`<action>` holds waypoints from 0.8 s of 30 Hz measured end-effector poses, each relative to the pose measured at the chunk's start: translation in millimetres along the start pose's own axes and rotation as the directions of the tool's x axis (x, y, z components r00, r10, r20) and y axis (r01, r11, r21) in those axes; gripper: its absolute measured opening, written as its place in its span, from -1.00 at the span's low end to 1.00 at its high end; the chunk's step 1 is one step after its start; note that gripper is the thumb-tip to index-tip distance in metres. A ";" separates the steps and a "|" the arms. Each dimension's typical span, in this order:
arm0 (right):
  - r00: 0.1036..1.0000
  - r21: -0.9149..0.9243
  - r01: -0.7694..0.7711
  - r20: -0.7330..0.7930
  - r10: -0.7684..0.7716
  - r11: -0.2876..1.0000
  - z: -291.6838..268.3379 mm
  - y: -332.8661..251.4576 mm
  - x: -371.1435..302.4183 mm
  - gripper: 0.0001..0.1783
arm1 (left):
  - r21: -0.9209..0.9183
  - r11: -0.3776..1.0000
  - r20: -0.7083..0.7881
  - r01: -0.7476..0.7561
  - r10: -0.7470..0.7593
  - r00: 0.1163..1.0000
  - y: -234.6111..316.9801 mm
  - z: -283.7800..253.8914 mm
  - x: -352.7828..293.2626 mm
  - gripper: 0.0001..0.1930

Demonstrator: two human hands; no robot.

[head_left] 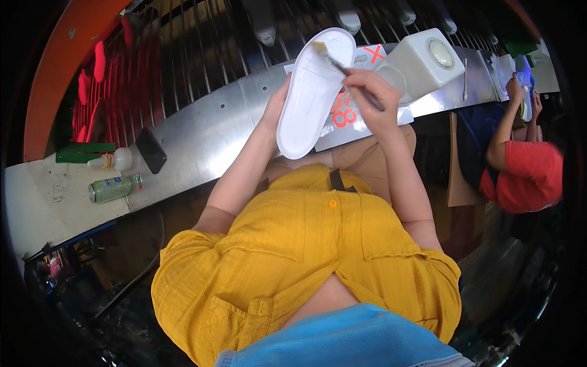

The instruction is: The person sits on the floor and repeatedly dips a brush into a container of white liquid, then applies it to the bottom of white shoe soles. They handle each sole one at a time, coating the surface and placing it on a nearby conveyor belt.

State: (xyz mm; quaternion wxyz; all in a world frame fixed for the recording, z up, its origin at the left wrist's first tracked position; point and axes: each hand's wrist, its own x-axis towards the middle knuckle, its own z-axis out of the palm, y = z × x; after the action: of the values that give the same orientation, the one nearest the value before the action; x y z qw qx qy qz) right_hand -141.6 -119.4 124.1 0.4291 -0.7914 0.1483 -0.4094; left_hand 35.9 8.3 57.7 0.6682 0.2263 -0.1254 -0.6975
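Observation:
A white shoe sole [304, 101], its cupped inner side facing up, is held tilted over the metal ledge. My left hand [276, 109] grips its left edge, with the fingers hidden beneath it. In my right hand [376, 98] is a brush [335, 61] with a dark handle. Its pale yellowish bristles touch the sole's inner surface near the far end, where the surface looks wet and glossy. Under the sole and my right hand lies a white sheet [361, 133] with red markings. Just right of that hand, a white plastic jug [419, 67] lies tipped on its side.
Metal rollers [211, 37] run beyond the metal ledge [205, 137]. At left lie a green can [110, 189], a white squeeze bottle [122, 159] and a dark phone-like slab [150, 151]. A thin stick [465, 79] lies right of the jug. A red-sleeved person [529, 174] works at far right.

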 end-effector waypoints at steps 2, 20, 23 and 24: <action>0.978 0.034 0.108 0.174 -0.113 0.994 6.6 -2.3 -6.5 -0.79 | -0.008 0.998 -0.010 -0.058 0.058 0.998 -0.1 4.4 5.2 -0.32; 0.968 0.154 -0.064 0.250 0.024 0.986 28.2 -31.5 -42.4 -0.81 | 0.063 0.963 0.057 -0.264 0.260 0.964 39.3 11.3 4.5 -0.27; 0.869 0.246 -0.089 0.492 -0.045 0.965 24.6 -31.8 -32.6 -0.83 | -0.007 0.976 0.145 -0.219 0.218 0.965 46.1 9.1 2.3 -0.25; 0.804 0.276 -0.102 0.588 -0.084 0.956 23.2 -34.5 -28.8 -0.83 | -0.036 0.978 0.162 -0.203 0.207 0.965 48.7 6.8 1.4 -0.25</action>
State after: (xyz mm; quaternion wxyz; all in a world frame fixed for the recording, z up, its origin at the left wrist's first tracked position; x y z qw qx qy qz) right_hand -145.4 -69.2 129.9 0.5686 -0.8059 -0.0521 -0.1565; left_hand 75.3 2.4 86.6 0.7262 0.1470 -0.1963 -0.6422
